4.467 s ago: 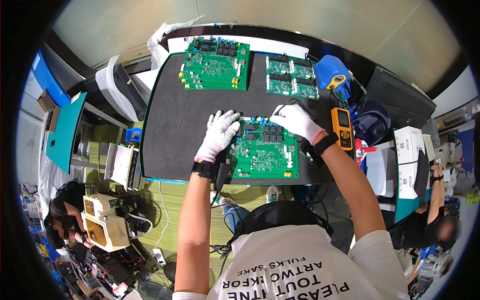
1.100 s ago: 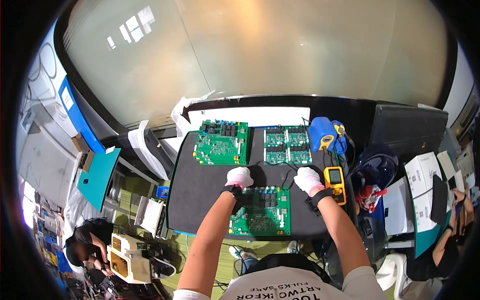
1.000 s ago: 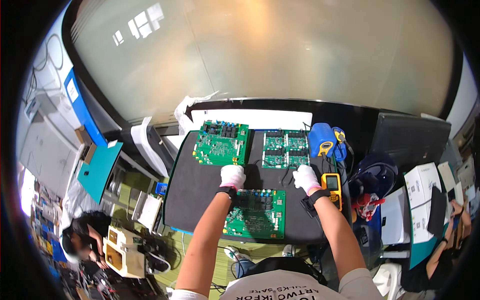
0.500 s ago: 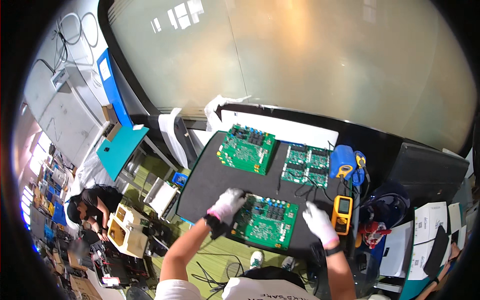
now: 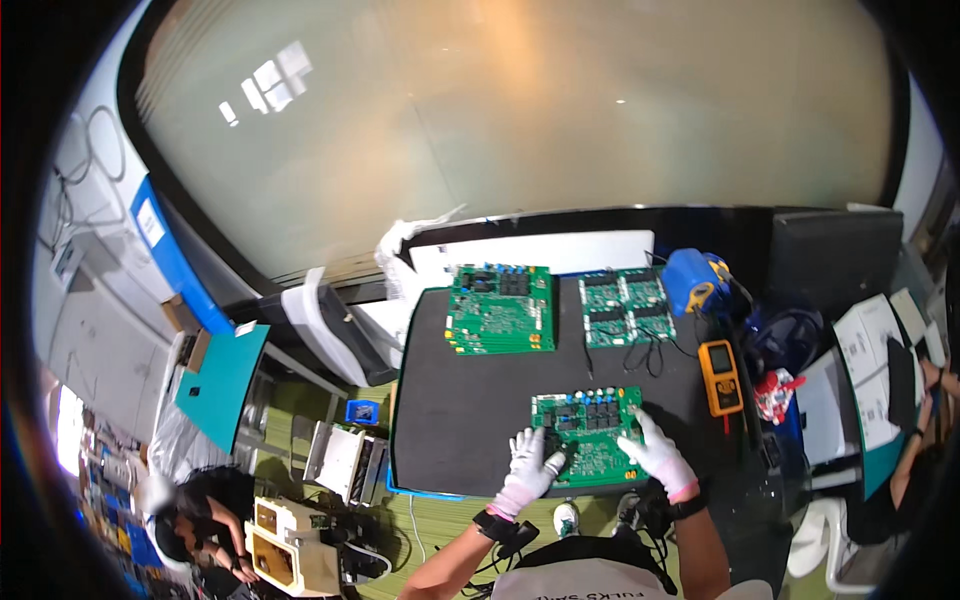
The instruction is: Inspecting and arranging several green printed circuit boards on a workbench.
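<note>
A green circuit board (image 5: 590, 455) with black, blue and white components lies flat near the front edge of the black-topped table (image 5: 450, 420). My left hand (image 5: 528, 470), in a white glove, is at the board's left edge with its fingers apart and the thumb by the edge. On the opposite side my right hand (image 5: 655, 452), also gloved, rests at the right edge, fingers stretched out and the thumb over the board's surface. Behind them stands a stack of green circuit boards (image 5: 500, 320). A panel of smaller boards (image 5: 625, 308) lies to its right.
On the table's right are a yellow handheld meter (image 5: 720, 378), a blue and yellow device (image 5: 692, 282) and black cables (image 5: 645, 355). A low white panel (image 5: 540, 252) runs along the back. Another person (image 5: 215, 530) bends over a cream-coloured housing (image 5: 290, 550) at far left.
My right hand has come in from the right to touch the board's edge. My left hand has moved from the board's upper left corner down its side. The whole view has shifted.
</note>
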`<state>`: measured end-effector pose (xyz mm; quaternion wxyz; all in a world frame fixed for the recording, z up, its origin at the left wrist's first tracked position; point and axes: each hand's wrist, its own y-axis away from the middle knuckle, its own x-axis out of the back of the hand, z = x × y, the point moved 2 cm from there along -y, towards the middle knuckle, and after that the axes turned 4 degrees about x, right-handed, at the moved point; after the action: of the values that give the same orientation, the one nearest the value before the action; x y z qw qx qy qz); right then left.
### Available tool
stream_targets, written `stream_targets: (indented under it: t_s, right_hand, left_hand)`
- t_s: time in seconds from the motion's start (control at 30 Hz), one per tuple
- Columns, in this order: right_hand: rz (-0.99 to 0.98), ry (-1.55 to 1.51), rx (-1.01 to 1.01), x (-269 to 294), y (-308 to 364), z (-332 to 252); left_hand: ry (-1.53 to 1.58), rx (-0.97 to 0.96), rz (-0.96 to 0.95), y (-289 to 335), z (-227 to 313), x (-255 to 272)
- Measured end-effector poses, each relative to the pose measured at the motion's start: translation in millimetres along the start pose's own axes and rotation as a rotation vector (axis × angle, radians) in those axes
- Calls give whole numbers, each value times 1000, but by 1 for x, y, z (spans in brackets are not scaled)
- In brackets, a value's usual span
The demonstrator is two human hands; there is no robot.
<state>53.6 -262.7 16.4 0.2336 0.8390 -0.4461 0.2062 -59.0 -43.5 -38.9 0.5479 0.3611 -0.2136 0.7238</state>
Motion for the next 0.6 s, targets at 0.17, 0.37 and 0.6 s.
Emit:
stream_targets:
  t_s: [0.17,0.37,0.6]
  right_hand:
    - [89,-230,-36,0,0,25]
    - [-144,-931,-147,5,16,-3]
    - [-2,-920,10,14,16,-25]
  left_hand:
    - [1012,328,-156,-10,-1,39]
    - [1334,481,-255,-7,-5,47]
    - [1549,421,-67,-6,-1,59]
